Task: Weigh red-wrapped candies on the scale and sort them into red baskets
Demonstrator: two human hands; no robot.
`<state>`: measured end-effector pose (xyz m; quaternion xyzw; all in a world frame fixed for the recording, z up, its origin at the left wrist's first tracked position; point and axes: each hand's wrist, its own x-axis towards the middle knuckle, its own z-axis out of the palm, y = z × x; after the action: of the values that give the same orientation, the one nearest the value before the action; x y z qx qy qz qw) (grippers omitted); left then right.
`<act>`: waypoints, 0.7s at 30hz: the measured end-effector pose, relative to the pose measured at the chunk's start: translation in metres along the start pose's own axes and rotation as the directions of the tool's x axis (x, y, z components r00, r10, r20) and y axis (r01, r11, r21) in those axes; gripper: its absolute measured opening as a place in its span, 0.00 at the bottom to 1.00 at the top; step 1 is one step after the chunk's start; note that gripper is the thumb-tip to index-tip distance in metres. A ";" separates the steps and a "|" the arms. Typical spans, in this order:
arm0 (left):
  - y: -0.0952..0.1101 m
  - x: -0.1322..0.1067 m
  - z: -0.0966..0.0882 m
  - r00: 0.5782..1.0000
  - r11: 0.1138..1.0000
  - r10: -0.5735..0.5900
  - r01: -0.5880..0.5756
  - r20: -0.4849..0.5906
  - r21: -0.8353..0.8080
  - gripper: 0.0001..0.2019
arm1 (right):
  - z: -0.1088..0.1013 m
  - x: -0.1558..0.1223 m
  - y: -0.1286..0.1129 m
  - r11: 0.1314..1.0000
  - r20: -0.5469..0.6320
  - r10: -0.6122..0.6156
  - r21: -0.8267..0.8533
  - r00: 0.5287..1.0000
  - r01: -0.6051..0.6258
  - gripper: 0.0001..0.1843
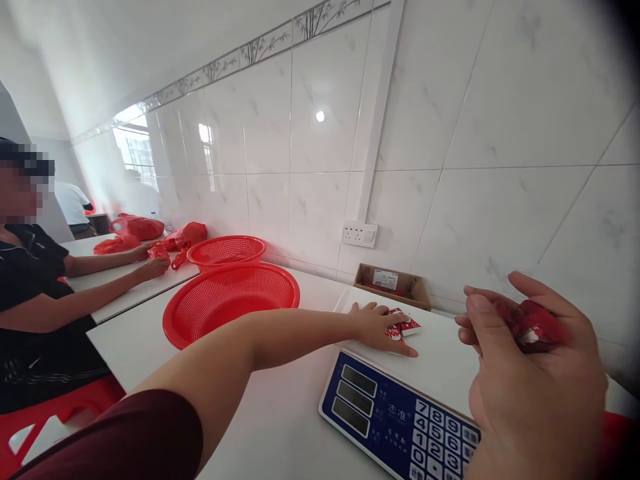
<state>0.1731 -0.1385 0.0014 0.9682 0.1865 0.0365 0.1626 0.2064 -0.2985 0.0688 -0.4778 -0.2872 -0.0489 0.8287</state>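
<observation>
My left hand (377, 328) reaches out over the white top of the digital scale (400, 420), its fingers spread. Small red and white packets (411, 325) lie there, partly covered by those fingers. Whether the hand presses on them is hard to tell. At the right, my right hand (540, 373) is raised above the scale with its fingers curled around a small red wrapped packet (540, 325), which looks slightly blurred. The scale's blue panel shows dark displays and number keys, some of them hidden by my right hand.
Two red plastic baskets (227, 273) stand on the white table to the left. A cardboard box (393, 287) sits against the tiled wall, below a socket (360, 235). Across the left table, a co-worker (35, 287) handles red plastic bags (187, 235).
</observation>
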 end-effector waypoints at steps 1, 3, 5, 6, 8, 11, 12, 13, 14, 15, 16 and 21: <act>0.000 0.003 0.001 1.000 1.000 0.004 -0.004 -0.017 0.018 0.41 | 0.000 0.000 0.000 1.000 -0.007 0.005 -0.008 1.000 -0.005 0.28; 0.000 0.007 0.003 0.997 0.998 0.012 -0.007 -0.078 0.068 0.37 | -0.001 0.001 0.000 1.000 -0.028 0.008 -0.022 1.000 -0.008 0.28; -0.001 0.010 0.005 0.990 0.995 0.019 -0.006 -0.140 0.097 0.33 | 0.000 0.002 0.000 1.000 -0.043 0.004 -0.020 0.999 -0.005 0.28; -0.002 0.012 0.006 0.987 0.996 0.019 -0.004 -0.158 0.093 0.31 | 0.000 0.002 0.001 1.000 -0.043 0.005 -0.011 0.999 -0.006 0.28; -0.004 0.015 0.008 0.984 0.998 0.015 -0.005 -0.179 0.057 0.28 | 0.001 0.002 0.001 1.000 -0.038 0.009 0.011 0.999 -0.009 0.28; -0.007 0.019 0.011 0.976 0.999 0.028 -0.024 -0.218 0.022 0.21 | 0.002 0.002 0.002 1.000 -0.039 0.020 0.017 0.999 -0.020 0.28; -0.008 0.020 0.011 0.971 0.999 0.031 -0.027 -0.237 0.019 0.19 | 0.002 0.003 0.001 1.000 -0.045 0.024 0.018 0.999 -0.023 0.28; -0.008 0.020 0.010 0.966 0.999 0.031 -0.028 -0.258 0.016 0.17 | 0.001 0.003 0.001 0.999 -0.050 0.026 0.025 0.998 -0.025 0.28; -0.009 0.020 0.008 0.960 1.000 0.027 -0.025 -0.280 0.011 0.16 | 0.001 0.003 0.001 0.999 -0.054 0.029 0.035 0.998 -0.027 0.27; -0.009 0.020 0.005 0.951 1.000 0.021 -0.021 -0.307 0.003 0.16 | 0.001 0.003 0.000 0.998 -0.058 0.031 0.049 0.998 -0.028 0.27; -0.010 0.018 0.000 0.941 1.000 0.015 -0.018 -0.338 -0.006 0.16 | 0.000 0.003 -0.001 0.998 -0.060 0.032 0.062 0.998 -0.028 0.27; -0.026 -0.007 -0.041 0.886 0.999 -0.026 0.006 -0.464 -0.045 0.17 | -0.002 0.006 -0.004 0.997 -0.070 0.044 0.070 0.997 -0.040 0.27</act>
<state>0.1520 -0.1061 0.0315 0.9263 0.2269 0.2694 0.1339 0.2105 -0.3011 0.0745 -0.4531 -0.2487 -0.0388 0.8552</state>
